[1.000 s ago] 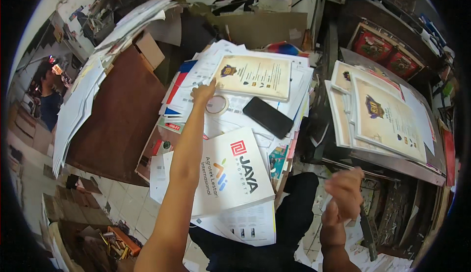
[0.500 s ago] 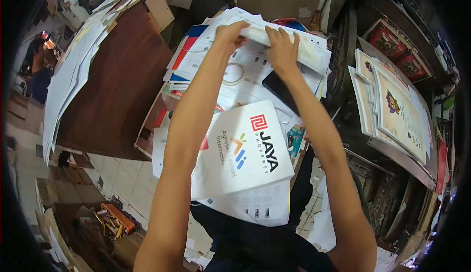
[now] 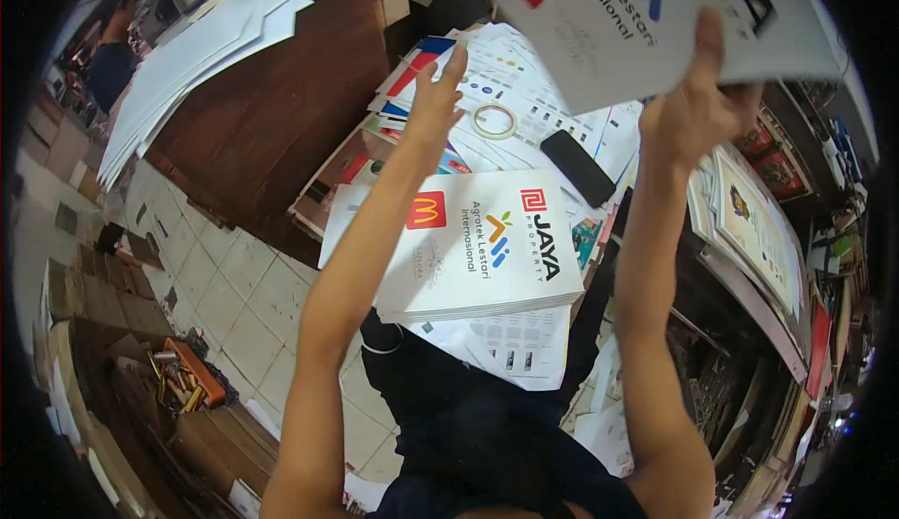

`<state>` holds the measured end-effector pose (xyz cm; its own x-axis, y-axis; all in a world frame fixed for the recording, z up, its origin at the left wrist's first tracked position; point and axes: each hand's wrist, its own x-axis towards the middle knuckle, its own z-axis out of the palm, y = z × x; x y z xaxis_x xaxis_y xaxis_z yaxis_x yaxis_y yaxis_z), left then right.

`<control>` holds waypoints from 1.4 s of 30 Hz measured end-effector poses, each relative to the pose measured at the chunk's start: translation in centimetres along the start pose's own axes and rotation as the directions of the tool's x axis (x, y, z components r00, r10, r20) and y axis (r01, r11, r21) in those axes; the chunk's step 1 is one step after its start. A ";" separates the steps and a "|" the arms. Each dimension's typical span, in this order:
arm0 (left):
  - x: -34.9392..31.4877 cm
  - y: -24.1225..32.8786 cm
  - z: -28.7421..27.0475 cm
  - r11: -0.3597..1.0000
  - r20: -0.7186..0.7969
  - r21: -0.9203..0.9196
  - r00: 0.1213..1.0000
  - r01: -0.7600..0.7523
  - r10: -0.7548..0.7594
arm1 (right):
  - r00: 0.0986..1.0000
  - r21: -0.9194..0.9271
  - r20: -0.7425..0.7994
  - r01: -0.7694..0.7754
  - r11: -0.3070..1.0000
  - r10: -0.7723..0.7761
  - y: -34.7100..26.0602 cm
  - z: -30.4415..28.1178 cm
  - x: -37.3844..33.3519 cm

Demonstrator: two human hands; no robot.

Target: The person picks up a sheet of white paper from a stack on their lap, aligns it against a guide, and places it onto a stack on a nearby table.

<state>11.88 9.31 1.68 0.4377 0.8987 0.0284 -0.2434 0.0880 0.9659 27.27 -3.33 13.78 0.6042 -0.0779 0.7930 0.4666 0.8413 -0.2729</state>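
My right hand [image 3: 693,116] is raised at the upper right, gripping a white printed board [image 3: 599,46] by its near edge, thumb on top. Part of that board runs past the top of the picture. Over the left side of the paper-covered table hovers my left hand [image 3: 436,102], fingers apart and holding nothing. Close to me lies a neat stack of matching white boards [image 3: 449,257] with coloured logos, partly behind my left forearm. A roll of tape [image 3: 494,122] and a black phone [image 3: 578,168] rest on the loose printed sheets [image 3: 534,74] beyond the stack.
A brown wooden cabinet [image 3: 272,98] topped with white paper stands at left. More printed boards [image 3: 749,210] are piled at right. An orange tray of small tools [image 3: 192,374] sits low on the left. Another person [image 3: 110,56] is at the far left.
Both hands were together at the table's far side on a flat white item. My right hand has lifted a board up and right; my left hand has come away from it, and the view has shifted.
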 end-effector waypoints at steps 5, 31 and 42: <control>-9.1 1.8 -0.8 0.876 -0.106 0.039 0.870 -0.480 0.482 | 0.778 0.357 -0.122 -0.545 0.759 0.616 -6.8 -2.0 -6.8; -2.5 21.6 -24.5 -0.332 0.214 0.938 0.916 -0.096 0.339 | -0.095 -0.628 0.187 -0.777 0.045 0.978 -15.2 -21.2 -18.7; -4.6 23.0 -15.8 -0.266 0.268 0.946 0.906 -0.184 0.328 | 0.167 -0.535 0.406 -0.753 0.382 0.898 -12.8 -17.8 -15.8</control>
<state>-9.40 13.99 19.74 0.5487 0.7277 0.4116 0.8034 -0.5951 -0.0187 23.23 -22.42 -4.99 0.2575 0.9602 0.1083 0.0688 0.0935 -0.9932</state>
